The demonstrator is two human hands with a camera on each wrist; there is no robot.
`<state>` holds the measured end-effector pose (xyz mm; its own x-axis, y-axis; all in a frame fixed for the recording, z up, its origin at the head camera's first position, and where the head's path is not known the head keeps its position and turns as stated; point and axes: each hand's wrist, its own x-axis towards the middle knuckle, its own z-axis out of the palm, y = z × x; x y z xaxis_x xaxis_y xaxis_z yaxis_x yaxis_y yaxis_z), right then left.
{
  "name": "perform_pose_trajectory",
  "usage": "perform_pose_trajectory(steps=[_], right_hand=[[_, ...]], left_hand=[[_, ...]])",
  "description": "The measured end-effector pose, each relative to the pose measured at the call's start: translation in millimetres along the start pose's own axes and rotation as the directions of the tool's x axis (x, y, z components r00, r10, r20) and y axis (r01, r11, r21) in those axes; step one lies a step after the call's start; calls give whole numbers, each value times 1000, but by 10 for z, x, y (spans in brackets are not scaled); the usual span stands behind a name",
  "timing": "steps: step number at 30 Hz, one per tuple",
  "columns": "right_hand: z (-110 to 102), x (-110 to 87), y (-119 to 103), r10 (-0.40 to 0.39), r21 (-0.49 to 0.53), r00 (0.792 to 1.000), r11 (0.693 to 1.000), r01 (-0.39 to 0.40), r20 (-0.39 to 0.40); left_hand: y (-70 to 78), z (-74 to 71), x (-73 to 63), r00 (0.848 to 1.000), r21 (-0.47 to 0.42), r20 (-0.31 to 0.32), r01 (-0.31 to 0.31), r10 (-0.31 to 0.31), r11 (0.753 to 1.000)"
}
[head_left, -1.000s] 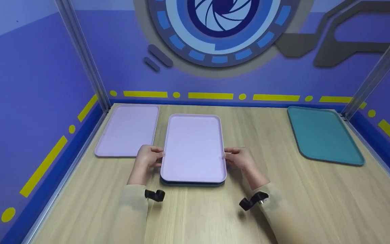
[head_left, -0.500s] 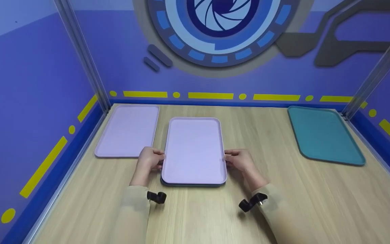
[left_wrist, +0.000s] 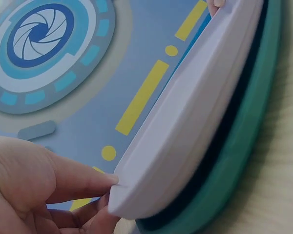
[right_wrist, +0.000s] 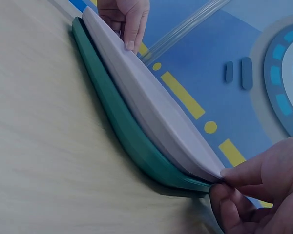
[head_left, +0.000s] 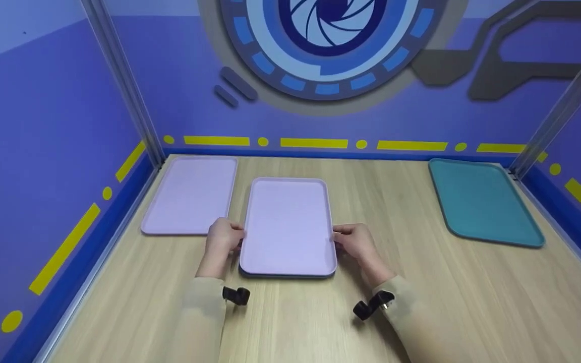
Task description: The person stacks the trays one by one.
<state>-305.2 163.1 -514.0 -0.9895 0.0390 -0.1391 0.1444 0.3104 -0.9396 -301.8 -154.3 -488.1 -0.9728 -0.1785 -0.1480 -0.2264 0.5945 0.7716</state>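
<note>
A lavender rectangular tray [head_left: 289, 227] lies level between both hands, just over a green tray [left_wrist: 237, 151] of like shape. A narrow dark gap shows between the two in the left wrist view; in the right wrist view they look almost in contact. My left hand [head_left: 223, 237] pinches the lavender tray's left rim, thumb on top and fingers beneath. At the opposite rim, my right hand [head_left: 355, 240] pinches it the same way. From above, only a thin dark strip of the lower tray shows at the near edge.
Another lavender tray [head_left: 192, 194] lies at the back left, close to my left hand. A separate green tray [head_left: 487, 201] lies at the back right. Blue panels [head_left: 290, 123] wall in the wooden table [head_left: 386, 201] at the back and sides.
The held lavender tray has come down and slightly nearer, both hands moving with it. The strip of lower tray showing at its near edge has become thinner.
</note>
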Motion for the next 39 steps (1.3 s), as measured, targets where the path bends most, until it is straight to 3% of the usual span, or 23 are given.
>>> perform_pose_trajectory(steps=[5, 10, 19, 29, 34, 39], right_hand=[[28, -8, 12, -58, -60, 998, 997, 57, -24], [42, -18, 8, -82, -86, 996, 993, 79, -32], [56, -35, 1, -142, -198, 988, 972, 127, -64], [66, -24, 1, -168, -274, 983, 951, 142, -74], [80, -35, -48, -167, -304, 983, 943, 137, -72], [156, -53, -145, -249, -325, 962, 924, 202, -108]], left_hand=[[7, 15, -23, 998, 61, -47, -31, 34, 998], [-8, 25, -38, 998, 82, -55, -37, 41, 996], [-57, 51, -28, 990, 121, -79, -111, 121, 986], [-70, 37, -27, 993, 98, -66, -92, 98, 991], [-76, -6, -24, 999, 8, -16, -28, 28, 1000], [-113, -198, 1, 999, -99, 18, 43, -41, 994]])
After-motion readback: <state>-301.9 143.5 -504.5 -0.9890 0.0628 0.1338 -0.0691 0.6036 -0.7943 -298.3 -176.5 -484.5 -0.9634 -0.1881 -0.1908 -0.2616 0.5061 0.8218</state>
